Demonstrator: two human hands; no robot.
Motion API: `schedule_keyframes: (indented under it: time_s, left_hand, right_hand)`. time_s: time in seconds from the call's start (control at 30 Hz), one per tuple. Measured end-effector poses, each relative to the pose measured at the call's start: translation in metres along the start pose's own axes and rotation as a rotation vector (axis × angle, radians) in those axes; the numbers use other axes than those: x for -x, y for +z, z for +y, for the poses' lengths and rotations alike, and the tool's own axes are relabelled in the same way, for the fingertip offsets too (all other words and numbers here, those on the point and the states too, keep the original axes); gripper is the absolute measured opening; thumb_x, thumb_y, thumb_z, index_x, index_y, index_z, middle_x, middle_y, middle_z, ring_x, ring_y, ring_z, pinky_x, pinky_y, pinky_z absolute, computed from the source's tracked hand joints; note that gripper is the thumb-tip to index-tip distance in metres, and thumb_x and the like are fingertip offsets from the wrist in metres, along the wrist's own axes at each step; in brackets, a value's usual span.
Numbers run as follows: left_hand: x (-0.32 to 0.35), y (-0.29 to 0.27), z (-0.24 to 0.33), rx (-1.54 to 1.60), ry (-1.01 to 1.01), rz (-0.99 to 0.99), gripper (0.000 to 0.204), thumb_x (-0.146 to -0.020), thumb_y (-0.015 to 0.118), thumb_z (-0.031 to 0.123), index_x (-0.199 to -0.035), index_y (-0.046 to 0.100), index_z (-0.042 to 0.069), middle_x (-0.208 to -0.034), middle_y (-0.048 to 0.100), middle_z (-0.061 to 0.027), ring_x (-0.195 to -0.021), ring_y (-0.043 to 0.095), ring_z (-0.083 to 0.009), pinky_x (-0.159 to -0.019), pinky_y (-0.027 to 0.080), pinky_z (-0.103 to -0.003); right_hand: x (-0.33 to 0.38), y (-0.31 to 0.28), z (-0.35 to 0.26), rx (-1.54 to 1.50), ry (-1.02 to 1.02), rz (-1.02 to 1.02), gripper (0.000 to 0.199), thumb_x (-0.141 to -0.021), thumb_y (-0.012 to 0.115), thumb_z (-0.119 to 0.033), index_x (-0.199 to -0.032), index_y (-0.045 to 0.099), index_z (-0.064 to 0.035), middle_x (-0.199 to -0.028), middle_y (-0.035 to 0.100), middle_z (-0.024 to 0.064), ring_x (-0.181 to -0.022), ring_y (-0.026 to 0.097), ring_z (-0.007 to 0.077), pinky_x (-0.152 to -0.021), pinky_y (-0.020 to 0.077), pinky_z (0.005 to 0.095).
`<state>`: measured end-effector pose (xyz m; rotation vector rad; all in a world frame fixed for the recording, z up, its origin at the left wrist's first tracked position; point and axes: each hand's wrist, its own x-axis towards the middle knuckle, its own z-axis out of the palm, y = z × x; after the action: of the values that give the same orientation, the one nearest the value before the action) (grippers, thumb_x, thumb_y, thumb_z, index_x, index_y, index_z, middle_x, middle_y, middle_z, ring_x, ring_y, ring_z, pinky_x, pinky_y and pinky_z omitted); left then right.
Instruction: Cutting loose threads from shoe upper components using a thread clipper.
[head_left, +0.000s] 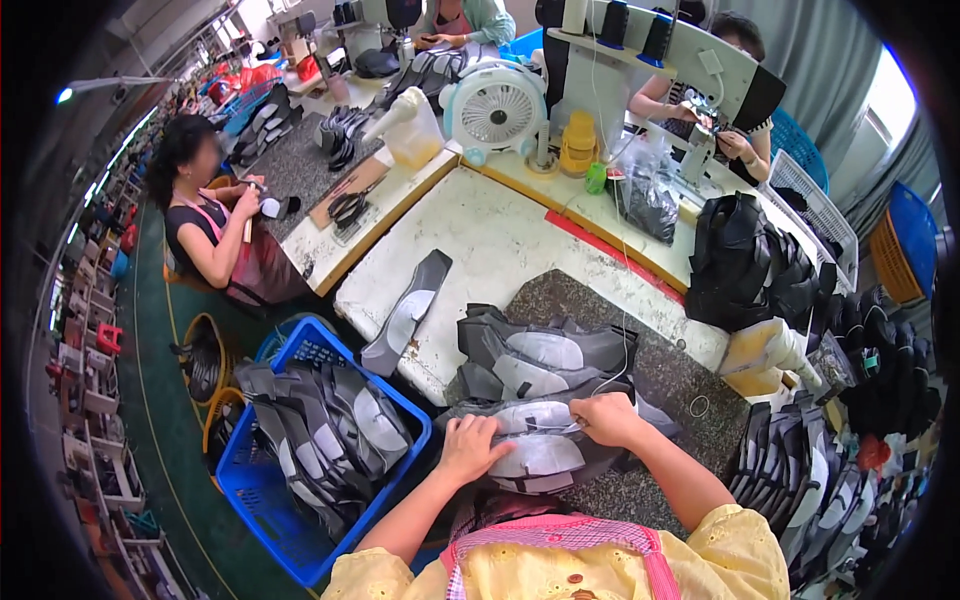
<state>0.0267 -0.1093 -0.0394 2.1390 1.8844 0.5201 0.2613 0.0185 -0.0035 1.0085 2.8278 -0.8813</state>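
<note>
Several curved dark grey shoe pieces with pale grey patches lie in an overlapping pile (545, 350) in front of me. My left hand (470, 448) rests on the left side of the nearest pieces, fingers stretched out and thumb toward the pale patch (538, 456). At their right, my right hand (603, 418) is closed, with thumb and forefinger pinched at the edge of a piece. Whatever it pinches is too small to make out. A thin white thread (624, 330) hangs down close to this hand. One single shoe piece (408, 312) lies apart, left of the pile.
A blue basket (425, 440) full of similar pieces stands at my left. A white fan (497, 112), yellow containers (578, 145) and sewing machines line the far bench. Black pieces (740, 260) and more stacks (810, 470) are at the right. Co-workers sit left, ahead and far right.
</note>
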Motion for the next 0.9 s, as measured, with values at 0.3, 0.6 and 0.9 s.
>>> schedule_keyframes:
  time_s: [0.3,0.6,0.9]
  left_hand:
    - [-0.033,0.046,-0.041,0.093,0.054,0.027,0.052,-0.080,0.049,0.056,-0.062,0.048,0.008,-0.061,0.053,-0.0099,-0.060,0.056,-0.0300,-0.054,0.043,-0.040]
    - [-0.030,-0.006,-0.027,0.187,-0.103,0.393,0.027,-0.071,0.069,0.030,-0.081,0.059,0.007,-0.081,0.057,-0.0060,-0.076,0.055,-0.0249,-0.068,0.045,-0.034]
    - [-0.088,-0.083,-0.034,0.620,-0.261,0.274,0.028,-0.077,0.064,0.020,-0.097,0.059,0.002,-0.091,0.061,-0.0127,-0.089,0.059,-0.0228,-0.079,0.046,-0.035]
  right_hand:
    - [-0.018,0.044,0.057,0.084,0.172,0.564,0.006,-0.070,0.056,-0.009,-0.072,0.051,-0.0071,-0.061,0.055,0.0142,-0.061,0.056,0.0346,-0.053,0.0412,0.0443]
    - [-0.011,0.056,0.086,-0.318,0.398,0.878,0.011,-0.073,0.048,0.007,-0.074,0.044,-0.0029,-0.060,0.046,0.0117,-0.052,0.046,0.0235,-0.051,0.0350,0.0278]
    - [-0.031,0.004,0.014,-0.132,0.187,0.582,0.012,-0.075,0.056,-0.002,-0.067,0.047,-0.0035,-0.055,0.044,0.0122,-0.050,0.046,0.0275,-0.047,0.0347,0.0337]
